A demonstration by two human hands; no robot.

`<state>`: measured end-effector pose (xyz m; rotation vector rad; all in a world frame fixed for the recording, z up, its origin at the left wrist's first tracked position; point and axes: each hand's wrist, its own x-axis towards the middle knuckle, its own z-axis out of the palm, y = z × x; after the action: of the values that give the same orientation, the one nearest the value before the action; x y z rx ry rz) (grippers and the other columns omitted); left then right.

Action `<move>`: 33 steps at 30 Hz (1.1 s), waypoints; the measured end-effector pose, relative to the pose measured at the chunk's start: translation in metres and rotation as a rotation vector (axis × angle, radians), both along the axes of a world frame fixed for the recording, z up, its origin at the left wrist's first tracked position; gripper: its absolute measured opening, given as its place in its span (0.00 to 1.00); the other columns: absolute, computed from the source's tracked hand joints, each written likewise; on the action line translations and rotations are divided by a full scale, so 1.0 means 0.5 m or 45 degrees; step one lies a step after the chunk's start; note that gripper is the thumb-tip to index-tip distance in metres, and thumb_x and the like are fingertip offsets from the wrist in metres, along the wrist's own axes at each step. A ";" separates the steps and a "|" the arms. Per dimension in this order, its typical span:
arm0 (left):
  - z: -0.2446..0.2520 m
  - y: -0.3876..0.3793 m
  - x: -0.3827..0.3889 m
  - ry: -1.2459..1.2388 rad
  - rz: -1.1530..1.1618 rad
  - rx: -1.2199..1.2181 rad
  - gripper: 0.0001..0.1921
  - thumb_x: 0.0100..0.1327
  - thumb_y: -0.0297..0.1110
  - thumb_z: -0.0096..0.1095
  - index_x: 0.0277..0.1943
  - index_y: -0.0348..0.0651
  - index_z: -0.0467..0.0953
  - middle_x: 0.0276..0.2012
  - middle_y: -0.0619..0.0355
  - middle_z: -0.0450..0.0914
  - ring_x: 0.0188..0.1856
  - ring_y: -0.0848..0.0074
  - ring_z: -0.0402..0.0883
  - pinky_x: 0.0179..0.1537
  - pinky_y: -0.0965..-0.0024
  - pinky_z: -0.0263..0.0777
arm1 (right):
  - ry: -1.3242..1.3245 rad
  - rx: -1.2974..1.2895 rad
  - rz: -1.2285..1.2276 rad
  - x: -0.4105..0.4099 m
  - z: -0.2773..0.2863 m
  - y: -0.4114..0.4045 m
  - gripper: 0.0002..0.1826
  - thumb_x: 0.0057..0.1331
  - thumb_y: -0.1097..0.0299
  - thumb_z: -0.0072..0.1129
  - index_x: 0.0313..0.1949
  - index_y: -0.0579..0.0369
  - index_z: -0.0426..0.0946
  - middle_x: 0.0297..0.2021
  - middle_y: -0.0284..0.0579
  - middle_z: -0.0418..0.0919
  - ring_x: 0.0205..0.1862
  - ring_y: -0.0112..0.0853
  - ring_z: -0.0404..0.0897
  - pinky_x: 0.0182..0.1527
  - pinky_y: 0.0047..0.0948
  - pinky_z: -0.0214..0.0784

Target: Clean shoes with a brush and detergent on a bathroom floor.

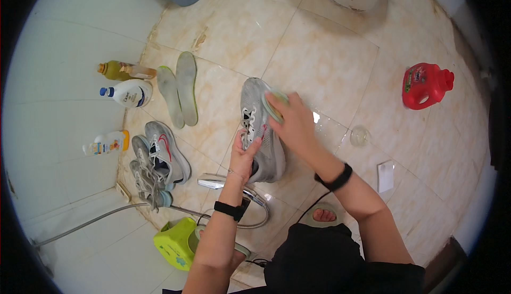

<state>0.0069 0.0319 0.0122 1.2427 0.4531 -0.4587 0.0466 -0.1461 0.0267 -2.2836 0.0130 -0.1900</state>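
Note:
A grey mesh sneaker with white laces is in front of me, its toe pointing away. My left hand grips it at the opening and tongue, thumb on the near side of the upper. In my right hand is a pale green scrub brush, pressed to the sneaker's right side near the toe. That hand is slightly blurred, and its fingers hide part of the brush. Below the left wrist, a chrome shower head lies on the tiles, partly covered by the forearm.
Two insoles, a grey sneaker with a red mark and another worn pair lie left, near several bottles. A metal hose crosses to a green plastic stool. Rightward are a glass cup, white box and red detergent jug.

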 end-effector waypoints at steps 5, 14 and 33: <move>-0.003 -0.006 0.004 0.037 0.022 0.051 0.23 0.65 0.25 0.63 0.61 0.45 0.64 0.52 0.58 0.78 0.53 0.74 0.76 0.55 0.68 0.71 | 0.072 0.142 -0.064 0.144 -0.013 0.004 0.28 0.55 0.64 0.66 0.58 0.41 0.76 0.40 0.52 0.71 0.43 0.50 0.75 0.44 0.45 0.71; -0.007 0.010 0.002 -0.004 -0.005 0.007 0.22 0.65 0.25 0.63 0.59 0.46 0.65 0.52 0.58 0.77 0.53 0.74 0.76 0.54 0.68 0.71 | 0.067 0.048 0.064 -0.044 0.014 0.004 0.28 0.56 0.64 0.66 0.58 0.41 0.76 0.39 0.51 0.71 0.42 0.48 0.75 0.44 0.43 0.69; -0.015 0.005 0.000 -0.075 -0.017 0.002 0.19 0.66 0.24 0.62 0.58 0.45 0.66 0.51 0.59 0.78 0.51 0.76 0.77 0.54 0.70 0.71 | 0.058 0.197 -0.038 0.034 -0.003 0.013 0.27 0.59 0.59 0.64 0.59 0.41 0.75 0.40 0.54 0.71 0.41 0.49 0.76 0.42 0.42 0.71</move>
<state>0.0071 0.0343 0.0045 1.2582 0.3957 -0.4319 0.0635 -0.1397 0.0251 -2.1340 0.0825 -0.1468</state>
